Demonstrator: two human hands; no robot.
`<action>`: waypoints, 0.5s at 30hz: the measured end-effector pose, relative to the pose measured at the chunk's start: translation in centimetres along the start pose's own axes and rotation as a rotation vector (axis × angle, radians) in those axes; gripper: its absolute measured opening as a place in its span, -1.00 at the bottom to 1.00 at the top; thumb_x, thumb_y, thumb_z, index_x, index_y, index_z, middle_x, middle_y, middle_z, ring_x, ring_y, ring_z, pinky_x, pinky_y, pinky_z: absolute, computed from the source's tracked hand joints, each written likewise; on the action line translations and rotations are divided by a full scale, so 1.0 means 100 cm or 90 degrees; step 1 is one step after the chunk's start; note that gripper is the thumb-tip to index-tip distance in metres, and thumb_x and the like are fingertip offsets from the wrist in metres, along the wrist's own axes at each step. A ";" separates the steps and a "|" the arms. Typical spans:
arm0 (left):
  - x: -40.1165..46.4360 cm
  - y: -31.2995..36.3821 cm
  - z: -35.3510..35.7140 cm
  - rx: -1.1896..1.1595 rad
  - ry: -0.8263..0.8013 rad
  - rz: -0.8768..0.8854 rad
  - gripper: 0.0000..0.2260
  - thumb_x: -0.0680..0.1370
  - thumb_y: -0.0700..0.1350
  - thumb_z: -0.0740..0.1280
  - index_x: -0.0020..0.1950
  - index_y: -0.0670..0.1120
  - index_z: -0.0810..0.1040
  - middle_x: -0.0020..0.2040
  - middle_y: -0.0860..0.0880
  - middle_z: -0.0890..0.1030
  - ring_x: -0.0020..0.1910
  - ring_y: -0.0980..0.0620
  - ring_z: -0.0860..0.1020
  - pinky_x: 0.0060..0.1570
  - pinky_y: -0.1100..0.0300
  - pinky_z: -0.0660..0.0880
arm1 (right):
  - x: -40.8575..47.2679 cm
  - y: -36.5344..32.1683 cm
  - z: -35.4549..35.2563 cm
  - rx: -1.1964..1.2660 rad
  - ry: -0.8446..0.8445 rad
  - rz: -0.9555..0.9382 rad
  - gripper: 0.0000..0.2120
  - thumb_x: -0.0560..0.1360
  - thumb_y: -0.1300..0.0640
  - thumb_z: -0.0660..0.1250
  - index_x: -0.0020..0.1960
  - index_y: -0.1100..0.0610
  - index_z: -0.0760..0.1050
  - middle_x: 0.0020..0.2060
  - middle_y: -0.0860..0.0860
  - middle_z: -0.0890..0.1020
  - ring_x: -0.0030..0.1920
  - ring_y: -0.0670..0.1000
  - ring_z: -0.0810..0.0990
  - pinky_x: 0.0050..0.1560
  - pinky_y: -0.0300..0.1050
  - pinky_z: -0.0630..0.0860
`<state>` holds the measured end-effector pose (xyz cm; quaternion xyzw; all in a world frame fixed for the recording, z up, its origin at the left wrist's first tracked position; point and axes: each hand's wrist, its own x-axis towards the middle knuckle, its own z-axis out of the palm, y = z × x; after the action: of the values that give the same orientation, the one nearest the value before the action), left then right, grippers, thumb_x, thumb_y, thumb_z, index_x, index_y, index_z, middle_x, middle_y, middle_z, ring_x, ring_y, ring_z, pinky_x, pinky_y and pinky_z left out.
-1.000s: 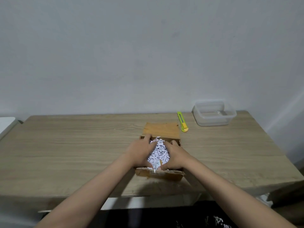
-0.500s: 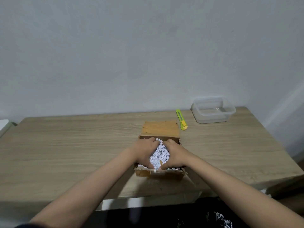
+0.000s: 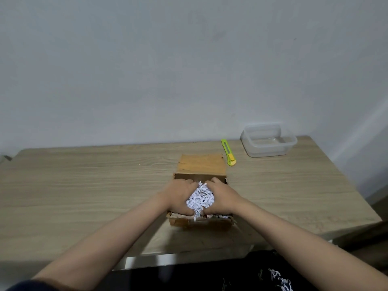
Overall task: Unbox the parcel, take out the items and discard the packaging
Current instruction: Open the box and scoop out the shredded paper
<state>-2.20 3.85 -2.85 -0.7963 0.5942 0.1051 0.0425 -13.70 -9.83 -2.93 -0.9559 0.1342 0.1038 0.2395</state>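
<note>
An open brown cardboard box (image 3: 201, 223) sits on the wooden table near its front edge, its lid flap (image 3: 201, 163) folded back away from me. Inside it lies white shredded paper filling (image 3: 200, 199). My left hand (image 3: 179, 195) and my right hand (image 3: 222, 196) are both inside the box, cupped around a heap of the shredded paper from either side and pressing it together. Whatever lies under the paper is hidden.
A green and yellow utility knife (image 3: 228, 153) lies just behind the box on the right. A clear plastic container (image 3: 268, 140) stands at the back right corner of the table (image 3: 84, 181). A wall rises right behind the table.
Both hands have closed in tighter around the shredded paper and gathered it into a smaller heap between them. The box has stayed in place.
</note>
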 end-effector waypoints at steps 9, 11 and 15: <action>-0.002 0.004 0.002 -0.027 0.033 -0.029 -0.48 0.31 0.16 0.44 0.08 -0.14 0.42 0.00 -0.14 0.54 -0.04 -0.16 0.52 -0.11 0.06 0.38 | 0.003 -0.007 0.006 -0.027 0.022 0.028 -0.27 0.13 -0.11 0.58 0.21 -0.01 0.37 0.07 0.05 0.43 0.07 0.13 0.53 -0.06 -0.06 0.43; -0.002 0.005 0.004 -0.039 0.038 -0.037 -0.48 0.30 0.16 0.44 0.06 -0.14 0.42 -0.02 -0.14 0.56 -0.05 -0.16 0.53 -0.13 0.05 0.38 | 0.005 -0.009 0.008 -0.029 0.029 0.035 -0.27 0.13 -0.07 0.58 0.22 -0.01 0.37 0.07 0.05 0.43 0.08 0.15 0.52 -0.09 -0.07 0.41; -0.002 0.004 0.006 -0.077 0.067 -0.045 -0.52 0.27 0.14 0.45 -0.01 -0.13 0.41 -0.08 -0.12 0.58 -0.10 -0.15 0.54 -0.22 0.08 0.34 | 0.006 -0.007 0.012 -0.013 0.064 0.027 -0.34 0.11 -0.05 0.57 0.14 0.01 0.40 -0.02 0.02 0.41 0.03 0.15 0.51 -0.16 -0.09 0.37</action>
<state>-2.74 4.02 -3.40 -0.8221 0.5600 0.0972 -0.0330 -13.08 -8.78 -3.79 -0.9593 0.1654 0.0622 0.2204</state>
